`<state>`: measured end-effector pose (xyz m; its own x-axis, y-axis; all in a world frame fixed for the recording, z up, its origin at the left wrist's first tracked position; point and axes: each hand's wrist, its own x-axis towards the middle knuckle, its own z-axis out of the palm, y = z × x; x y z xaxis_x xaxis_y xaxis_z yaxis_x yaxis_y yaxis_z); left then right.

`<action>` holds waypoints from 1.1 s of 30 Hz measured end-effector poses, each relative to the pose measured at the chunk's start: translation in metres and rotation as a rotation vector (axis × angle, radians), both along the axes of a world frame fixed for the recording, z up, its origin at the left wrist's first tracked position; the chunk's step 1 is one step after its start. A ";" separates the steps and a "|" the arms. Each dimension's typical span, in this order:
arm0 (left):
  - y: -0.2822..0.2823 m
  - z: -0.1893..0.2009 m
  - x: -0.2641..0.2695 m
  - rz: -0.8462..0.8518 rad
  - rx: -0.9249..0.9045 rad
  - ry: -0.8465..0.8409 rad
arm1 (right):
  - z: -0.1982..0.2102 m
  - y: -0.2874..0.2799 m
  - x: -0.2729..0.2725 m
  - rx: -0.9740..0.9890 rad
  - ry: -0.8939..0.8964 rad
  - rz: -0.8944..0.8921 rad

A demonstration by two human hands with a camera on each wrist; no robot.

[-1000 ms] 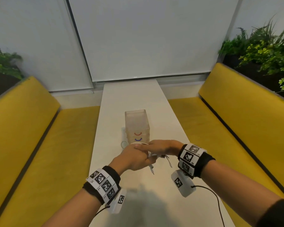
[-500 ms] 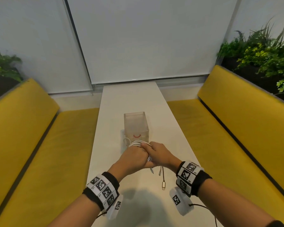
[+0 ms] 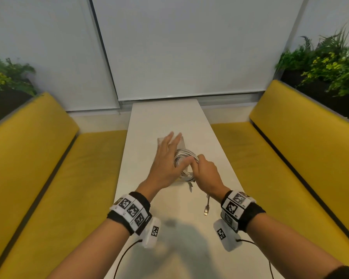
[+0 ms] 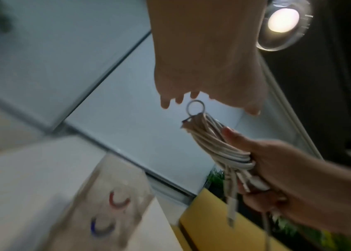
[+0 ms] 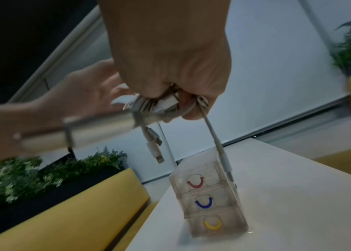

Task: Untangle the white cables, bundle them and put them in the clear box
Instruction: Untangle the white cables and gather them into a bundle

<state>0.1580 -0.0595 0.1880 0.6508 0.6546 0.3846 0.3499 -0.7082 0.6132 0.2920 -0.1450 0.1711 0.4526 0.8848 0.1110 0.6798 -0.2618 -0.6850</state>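
My right hand (image 3: 198, 161) grips a coiled bundle of white cables (image 3: 186, 156) in the air just in front of the clear box (image 3: 182, 143). Several loose ends hang below the fist, one with a metal plug (image 3: 206, 211) over the table. My left hand (image 3: 170, 141) is open, fingers straight and spread over the box, its thumb lying against the coil. The box (image 5: 210, 200) stands upright on the white table and has three stacked drawers with red, blue and yellow handles. In the left wrist view the coil (image 4: 213, 144) sits in the right fist (image 4: 277, 169), below the left fingertips (image 4: 166, 101).
The narrow white table (image 3: 169, 117) runs away from me between two yellow benches (image 3: 48, 178) (image 3: 290, 158). Planters with green leaves (image 3: 326, 67) stand behind both benches. White blinds close off the far end.
My left hand has let go of the coil and opened, reaching forward over the box. The right hand now holds the bundle alone, and the cable ends hang lower.
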 end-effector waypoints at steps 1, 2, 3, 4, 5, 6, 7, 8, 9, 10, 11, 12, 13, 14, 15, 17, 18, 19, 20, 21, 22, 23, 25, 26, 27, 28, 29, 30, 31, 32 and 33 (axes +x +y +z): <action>0.002 0.000 0.004 -0.017 0.028 0.077 | -0.003 -0.001 -0.002 -0.004 -0.022 0.024; 0.006 -0.002 0.006 0.000 0.020 0.101 | -0.005 -0.002 -0.003 0.000 -0.023 0.027; 0.010 -0.005 0.006 0.046 -0.023 0.078 | -0.008 -0.003 -0.001 0.013 0.001 0.009; 0.012 -0.008 0.005 0.091 -0.099 0.013 | -0.010 -0.003 0.002 0.033 0.035 -0.026; 0.012 -0.011 0.004 0.108 -0.204 -0.065 | -0.014 -0.002 0.006 0.056 0.067 -0.073; 0.009 -0.013 0.003 0.076 -0.325 -0.138 | -0.015 0.000 0.009 0.076 0.093 -0.119; 0.003 -0.017 0.004 0.025 -0.444 -0.197 | -0.016 0.002 0.011 0.088 0.113 -0.156; -0.003 -0.020 0.005 -0.005 -0.544 -0.240 | -0.017 0.004 0.012 0.095 0.129 -0.176; -0.007 -0.021 0.007 -0.016 -0.634 -0.281 | -0.018 0.006 0.011 0.102 0.146 -0.187; -0.010 -0.021 0.009 -0.019 -0.731 -0.320 | -0.016 0.007 0.009 0.109 0.169 -0.192; -0.010 -0.019 0.010 -0.022 -0.846 -0.356 | -0.016 0.008 0.007 0.116 0.198 -0.205; -0.010 -0.017 0.010 -0.033 -0.972 -0.376 | -0.016 0.010 0.006 0.127 0.234 -0.225; -0.009 -0.017 0.009 -0.060 -1.094 -0.366 | -0.016 0.011 0.005 0.141 0.278 -0.252; -0.009 -0.018 0.007 -0.106 -1.184 -0.320 | -0.016 0.013 0.005 0.158 0.326 -0.279; -0.011 -0.021 0.004 -0.165 -1.213 -0.230 | -0.016 0.016 0.005 0.175 0.366 -0.303; -0.017 -0.027 -0.001 -0.285 -1.171 -0.030 | -0.016 0.020 0.003 0.196 0.422 -0.330; -0.020 -0.030 -0.002 -0.312 -1.148 0.035 | -0.015 0.022 0.003 0.208 0.442 -0.339; -0.022 -0.030 -0.001 -0.318 -1.132 0.065 | -0.014 0.023 0.003 0.218 0.460 -0.349; -0.023 -0.030 -0.001 -0.312 -1.101 0.077 | -0.014 0.024 0.003 0.231 0.479 -0.354; -0.022 -0.029 0.000 -0.297 -1.051 0.078 | -0.014 0.025 0.004 0.241 0.495 -0.359; -0.022 -0.028 0.001 -0.277 -0.997 0.077 | -0.015 0.026 0.004 0.252 0.513 -0.364; -0.020 -0.027 0.000 -0.259 -0.966 0.062 | -0.015 0.026 0.005 0.259 0.534 -0.372; -0.011 -0.025 -0.005 -0.260 -1.018 0.001 | -0.018 0.027 0.010 0.276 0.603 -0.410; -0.007 -0.024 -0.009 -0.288 -1.087 -0.041 | -0.019 0.026 0.013 0.293 0.658 -0.441; -0.004 -0.024 -0.013 -0.327 -1.164 -0.101 | -0.021 0.027 0.017 0.314 0.729 -0.477; -0.001 -0.025 -0.017 -0.356 -1.232 -0.163 | -0.020 0.027 0.019 0.338 0.810 -0.511; -0.002 -0.028 -0.020 -0.357 -1.285 -0.208 | -0.018 0.026 0.022 0.358 0.892 -0.540; -0.004 -0.031 -0.022 -0.335 -1.310 -0.209 | -0.017 0.027 0.025 0.376 0.967 -0.562; -0.008 -0.036 -0.021 -0.314 -1.304 -0.161 | -0.014 0.028 0.027 0.393 1.026 -0.579; -0.014 -0.041 -0.020 -0.301 -1.274 -0.072 | -0.012 0.028 0.028 0.408 1.079 -0.584; -0.020 -0.046 -0.017 -0.299 -1.241 0.032 | -0.009 0.029 0.028 0.416 1.113 -0.579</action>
<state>0.1406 -0.0796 0.1420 0.8322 0.3887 -0.3954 0.3031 0.2783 0.9114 0.3200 -0.1157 0.1624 0.7768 0.5245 -0.3485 -0.4326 0.0424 -0.9006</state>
